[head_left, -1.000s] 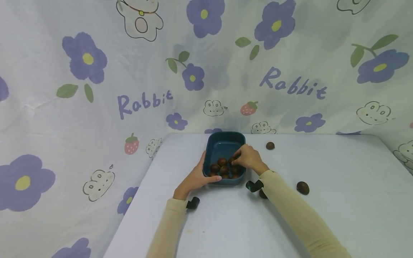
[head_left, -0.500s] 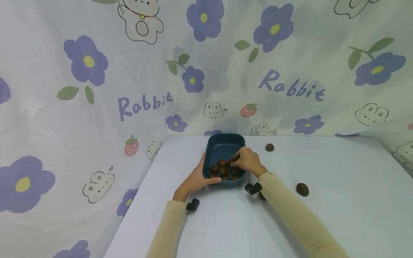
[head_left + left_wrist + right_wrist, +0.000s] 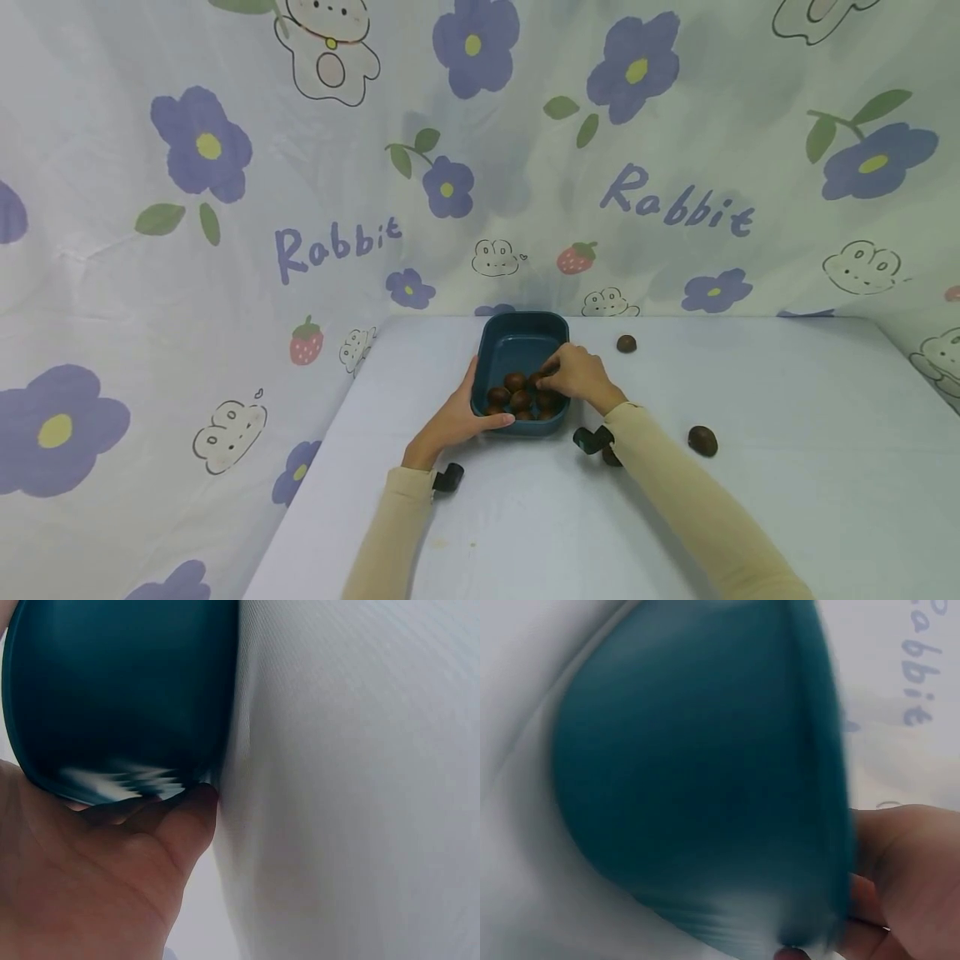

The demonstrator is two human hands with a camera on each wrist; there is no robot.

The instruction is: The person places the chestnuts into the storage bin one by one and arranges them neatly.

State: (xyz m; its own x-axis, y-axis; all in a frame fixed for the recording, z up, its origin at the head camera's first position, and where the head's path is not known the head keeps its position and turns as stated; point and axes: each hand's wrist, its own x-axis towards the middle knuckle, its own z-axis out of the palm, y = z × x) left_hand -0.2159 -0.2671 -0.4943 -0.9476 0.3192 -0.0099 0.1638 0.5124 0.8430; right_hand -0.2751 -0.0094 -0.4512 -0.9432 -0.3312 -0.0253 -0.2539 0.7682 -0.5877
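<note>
A dark teal rectangular dish [image 3: 517, 321] stands near the far edge of the table. Several glossy brown, rounded things that look like chestnuts [image 3: 521, 400] lie in its near half. My left hand [image 3: 454, 417] grips the dish at its near left corner, thumb across the front rim and fingers along the left side. In the left wrist view the palm and fingers [image 3: 180, 825] lie against the teal wall. My right hand [image 3: 579, 373] reaches over the right rim and pinches a chestnut [image 3: 536, 380], partly hidden by the fingertips. The right wrist view shows mainly the dish's outer wall [image 3: 697, 780].
One chestnut [image 3: 626, 343] lies on the white table [image 3: 787, 500] at the back, right of the dish. Another chestnut [image 3: 702, 441] is farther right and nearer. A third chestnut [image 3: 611, 455] is partly hidden by the right sleeve. Patterned cloth [image 3: 525, 167] hangs behind and at the sides.
The head view has tilted slightly, so the whole scene sits a little lower. Both hands keep almost the same place at the dish; the chestnut at the right fingertips has shifted slightly left.
</note>
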